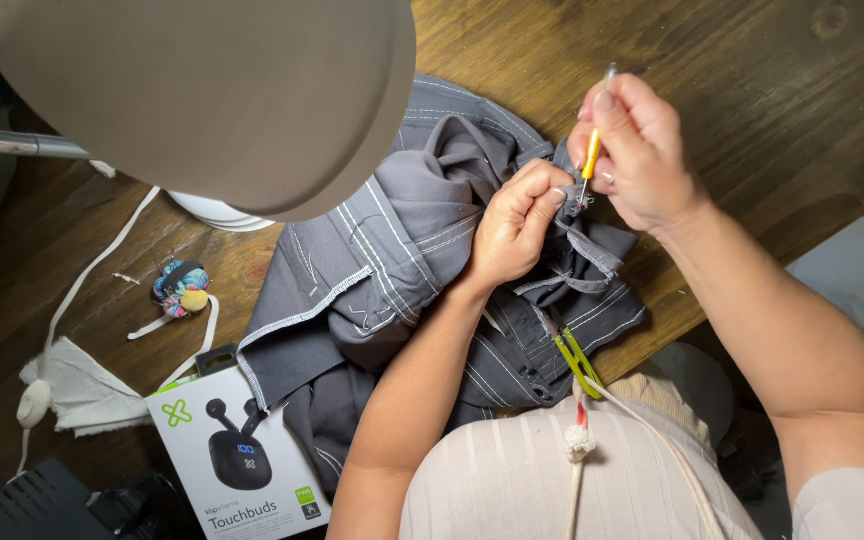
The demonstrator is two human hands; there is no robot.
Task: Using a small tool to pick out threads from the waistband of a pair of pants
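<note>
The crumpled grey garment with white topstitching (402,260) lies mid-table, its near part hanging over the edge of the dark wooden table (752,120), which lies bare to the far right. The left hand (514,225) pinches a fold. The right hand (637,150) grips a yellow-handled tool (589,155), probably a seam ripper. A grey lampshade (202,90) crowds the far left.

We see a large taupe lamp shade (202,100), a white cardboard earbuds box (237,455), a colourful round pincushion (181,288), a folded white cloth (87,392) on the dark wooden table (752,120).
</note>
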